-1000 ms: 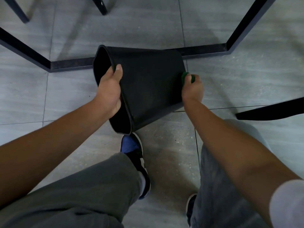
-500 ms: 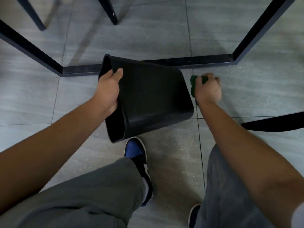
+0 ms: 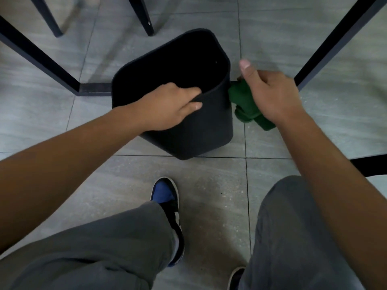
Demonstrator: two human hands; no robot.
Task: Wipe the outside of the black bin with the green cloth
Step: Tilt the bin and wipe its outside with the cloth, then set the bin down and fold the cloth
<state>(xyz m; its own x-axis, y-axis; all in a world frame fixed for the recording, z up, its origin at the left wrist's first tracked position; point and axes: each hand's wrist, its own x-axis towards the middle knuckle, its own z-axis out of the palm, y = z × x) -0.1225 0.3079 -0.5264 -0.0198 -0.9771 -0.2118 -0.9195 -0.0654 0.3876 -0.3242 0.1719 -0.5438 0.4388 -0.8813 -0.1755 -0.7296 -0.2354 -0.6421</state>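
Note:
The black bin [image 3: 201,130] stands nearly upright on the grey tiled floor, its opening facing up toward me. My left hand [image 3: 167,109] grips its near rim, fingers inside and thumb on the outer wall. My right hand [image 3: 270,95] holds the bunched green cloth [image 3: 247,105] against the bin's right outer side, with the thumb pointing up. Part of the cloth is hidden under that hand.
Black metal table frame bars [image 3: 41,59] run along the floor left and right [image 3: 335,40] of the bin. Two dark chair legs [image 3: 142,15] stand behind it. My blue and black shoe [image 3: 165,195] is on the tiles just in front of the bin.
The bin has been turned from lying on its side to nearly upright. My left hand shifted its grip along the rim. My right hand with the cloth moved down the bin's right side.

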